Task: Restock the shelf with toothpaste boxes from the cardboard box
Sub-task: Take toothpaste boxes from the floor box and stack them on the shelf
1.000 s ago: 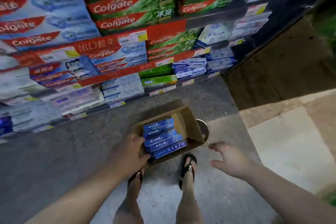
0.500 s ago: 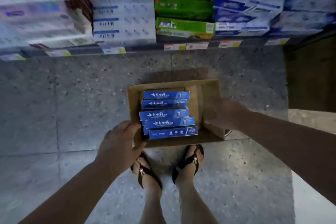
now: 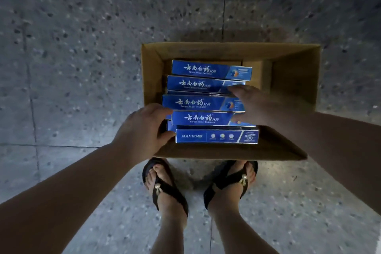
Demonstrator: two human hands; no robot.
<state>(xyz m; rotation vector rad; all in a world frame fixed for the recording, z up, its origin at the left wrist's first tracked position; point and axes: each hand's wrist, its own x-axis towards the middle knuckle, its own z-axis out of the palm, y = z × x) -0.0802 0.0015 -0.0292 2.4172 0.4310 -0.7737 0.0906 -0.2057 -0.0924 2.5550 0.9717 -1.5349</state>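
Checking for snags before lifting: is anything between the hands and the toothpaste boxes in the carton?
Nothing visible. The cardboard box is open-topped; the left hand curls round the left ends of the blue toothpaste boxes and the right hand lies against their right ends.

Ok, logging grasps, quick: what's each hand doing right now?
Left hand: grips the toothpaste boxes' left ends.
Right hand: open, touching their right ends.

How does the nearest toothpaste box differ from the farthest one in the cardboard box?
The nearest toothpaste box shows a face with three round icons; the farthest toothpaste box shows white script. The left hand grips the nearest box's end; no hand touches the farthest. Both are blue, lying crosswise in the cardboard box.
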